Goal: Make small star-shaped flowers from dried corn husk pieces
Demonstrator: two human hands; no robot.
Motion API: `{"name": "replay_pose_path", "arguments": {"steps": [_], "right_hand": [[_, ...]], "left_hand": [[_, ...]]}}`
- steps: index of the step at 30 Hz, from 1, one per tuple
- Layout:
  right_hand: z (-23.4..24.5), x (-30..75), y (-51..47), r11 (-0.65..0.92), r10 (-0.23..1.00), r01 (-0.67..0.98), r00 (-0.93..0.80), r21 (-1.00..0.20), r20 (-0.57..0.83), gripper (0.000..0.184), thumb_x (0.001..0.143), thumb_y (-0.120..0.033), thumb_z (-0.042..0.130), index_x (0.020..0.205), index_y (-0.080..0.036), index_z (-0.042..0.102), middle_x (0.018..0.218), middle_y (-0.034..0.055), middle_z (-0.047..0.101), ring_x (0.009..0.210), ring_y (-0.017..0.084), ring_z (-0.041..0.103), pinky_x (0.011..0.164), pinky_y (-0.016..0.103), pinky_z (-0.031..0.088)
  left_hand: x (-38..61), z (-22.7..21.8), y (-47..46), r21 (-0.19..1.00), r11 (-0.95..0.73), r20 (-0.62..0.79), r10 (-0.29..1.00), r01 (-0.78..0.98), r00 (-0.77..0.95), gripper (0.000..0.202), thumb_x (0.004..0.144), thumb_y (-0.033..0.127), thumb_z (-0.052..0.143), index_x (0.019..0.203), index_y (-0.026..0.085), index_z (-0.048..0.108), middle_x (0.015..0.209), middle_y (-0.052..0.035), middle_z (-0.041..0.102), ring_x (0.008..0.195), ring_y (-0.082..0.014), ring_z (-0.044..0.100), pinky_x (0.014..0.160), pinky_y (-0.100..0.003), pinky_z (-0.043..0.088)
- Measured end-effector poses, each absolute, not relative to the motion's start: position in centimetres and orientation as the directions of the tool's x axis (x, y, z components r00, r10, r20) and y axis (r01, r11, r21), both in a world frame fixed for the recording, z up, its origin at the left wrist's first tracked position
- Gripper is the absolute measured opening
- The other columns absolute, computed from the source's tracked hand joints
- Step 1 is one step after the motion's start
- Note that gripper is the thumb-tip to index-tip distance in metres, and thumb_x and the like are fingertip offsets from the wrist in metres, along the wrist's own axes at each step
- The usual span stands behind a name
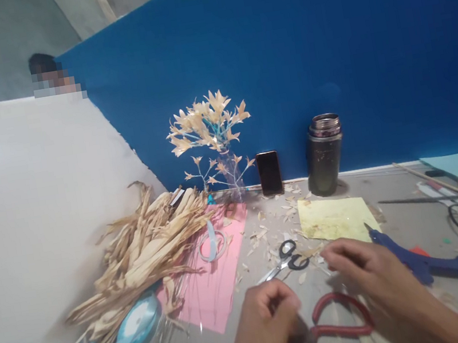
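Note:
My left hand (266, 317) is closed, thumb against curled fingers, low over the middle of the table. Whatever it may pinch is hidden. To its right, my right hand (363, 266) is also closed in a pinch. A small pale piece of husk (310, 252) shows by its fingertips; I cannot tell if it is held. Red-handled scissors (344, 328) lie between my wrists, their blades partly behind my left hand. Just beyond my left hand are small black-handled scissors (285, 261). A blue glue gun (428, 263) lies beside my right hand.
Dried corn husks (138, 255) heap at the left over pink paper (214, 295), near rolls of blue ribbon (137, 325) and tape (213, 246). Behind stand husk flowers (207, 120), a phone (270, 173) and an open flask (324, 156). Yellow paper (335, 215) lies ahead.

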State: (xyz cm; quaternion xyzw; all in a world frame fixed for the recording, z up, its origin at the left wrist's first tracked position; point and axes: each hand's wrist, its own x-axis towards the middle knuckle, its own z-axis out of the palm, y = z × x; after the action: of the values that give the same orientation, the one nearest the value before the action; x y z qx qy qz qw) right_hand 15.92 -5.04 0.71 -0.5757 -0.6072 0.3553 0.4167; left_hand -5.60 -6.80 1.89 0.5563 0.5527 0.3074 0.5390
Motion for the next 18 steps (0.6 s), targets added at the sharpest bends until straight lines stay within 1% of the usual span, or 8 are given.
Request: {"name": "replay_pose_path", "arguments": {"steps": [2, 4, 6, 8, 10, 12, 15, 18], "right_hand": [[0.0, 15.9, -4.7, 0.126, 0.992, 0.652, -0.103, -0.748, 0.078, 0.019, 0.089, -0.038, 0.059, 0.088, -0.022, 0.071, 0.081, 0.0046, 0.073, 0.075, 0.025, 0.064, 0.068, 0.034, 0.043], [-0.7, 15.8, -4.4, 0.118, 0.991, 0.816, -0.132, -0.566, 0.016, 0.014, 0.089, -0.031, 0.059, 0.092, -0.022, 0.069, 0.087, 0.0064, 0.075, 0.078, 0.028, 0.066, 0.068, 0.034, 0.040], [-1.2, 15.8, -4.2, 0.097, 0.990, 0.889, -0.130, -0.447, -0.045, 0.010, 0.089, -0.025, 0.057, 0.092, -0.021, 0.065, 0.090, 0.0081, 0.075, 0.079, 0.028, 0.067, 0.066, 0.033, 0.037], [-1.4, 15.9, -4.1, 0.099, 0.986, 0.915, -0.143, -0.390, -0.086, 0.007, 0.089, -0.020, 0.056, 0.089, -0.021, 0.062, 0.088, 0.0079, 0.074, 0.077, 0.027, 0.066, 0.064, 0.031, 0.035], [-1.4, 16.0, -4.0, 0.105, 0.982, 0.920, -0.155, -0.378, -0.104, 0.008, 0.088, -0.016, 0.054, 0.085, -0.021, 0.060, 0.084, 0.0064, 0.074, 0.076, 0.025, 0.066, 0.063, 0.030, 0.033], [-1.2, 16.1, -4.0, 0.101, 0.982, 0.913, -0.155, -0.396, -0.107, 0.011, 0.089, -0.016, 0.053, 0.083, -0.022, 0.059, 0.082, 0.0054, 0.074, 0.075, 0.024, 0.066, 0.063, 0.029, 0.033], [-0.6, 16.2, -4.0, 0.079, 0.988, 0.880, -0.132, -0.468, -0.081, 0.012, 0.092, -0.023, 0.049, 0.086, -0.024, 0.059, 0.085, 0.0046, 0.075, 0.078, 0.025, 0.066, 0.065, 0.030, 0.035], [-0.2, 16.2, -4.2, 0.064, 0.993, 0.824, -0.110, -0.563, -0.049, 0.016, 0.094, -0.032, 0.047, 0.088, -0.026, 0.060, 0.084, 0.0034, 0.074, 0.078, 0.025, 0.066, 0.067, 0.031, 0.037]], "left_hand": [[-7.4, 2.0, -6.4, 0.903, 0.099, -0.160, 0.981, 0.418, 0.112, 0.026, 0.083, 0.039, 0.054, 0.068, 0.019, 0.056, 0.061, 0.0012, 0.052, 0.060, -0.0152, 0.050, 0.059, -0.026, 0.037], [-9.1, 2.0, -6.0, 0.821, 0.020, -0.078, 0.994, 0.571, 0.077, 0.029, 0.087, 0.039, 0.050, 0.067, 0.019, 0.056, 0.067, -0.0011, 0.055, 0.068, -0.0182, 0.054, 0.065, -0.028, 0.038], [-10.3, 1.9, -5.8, 0.730, -0.019, -0.041, 0.997, 0.683, 0.072, 0.029, 0.088, 0.037, 0.047, 0.067, 0.020, 0.056, 0.073, -0.0032, 0.059, 0.074, -0.0204, 0.056, 0.069, -0.030, 0.038], [-11.1, 1.9, -5.6, 0.668, -0.026, -0.034, 0.997, 0.744, 0.065, 0.028, 0.090, 0.035, 0.045, 0.069, 0.020, 0.057, 0.077, -0.0039, 0.060, 0.076, -0.0213, 0.057, 0.072, -0.031, 0.039], [-11.4, 2.0, -5.4, 0.632, -0.021, -0.034, 0.998, 0.775, 0.055, 0.027, 0.091, 0.034, 0.043, 0.072, 0.020, 0.057, 0.079, -0.0039, 0.061, 0.077, -0.0215, 0.058, 0.073, -0.032, 0.039], [-11.4, 2.2, -5.0, 0.605, -0.022, -0.028, 0.998, 0.796, 0.049, 0.026, 0.091, 0.032, 0.042, 0.073, 0.021, 0.058, 0.081, -0.0041, 0.062, 0.078, -0.0216, 0.059, 0.075, -0.032, 0.040], [-10.6, 2.2, -4.1, 0.563, -0.029, -0.026, 0.998, 0.826, 0.053, 0.024, 0.091, 0.028, 0.044, 0.075, 0.020, 0.060, 0.084, -0.0048, 0.065, 0.081, -0.0216, 0.060, 0.077, -0.032, 0.040], [-9.7, 2.0, -3.4, 0.494, -0.016, -0.057, 0.997, 0.869, 0.051, 0.024, 0.090, 0.026, 0.046, 0.076, 0.020, 0.064, 0.086, -0.0061, 0.068, 0.084, -0.0224, 0.062, 0.075, -0.031, 0.040]]}}
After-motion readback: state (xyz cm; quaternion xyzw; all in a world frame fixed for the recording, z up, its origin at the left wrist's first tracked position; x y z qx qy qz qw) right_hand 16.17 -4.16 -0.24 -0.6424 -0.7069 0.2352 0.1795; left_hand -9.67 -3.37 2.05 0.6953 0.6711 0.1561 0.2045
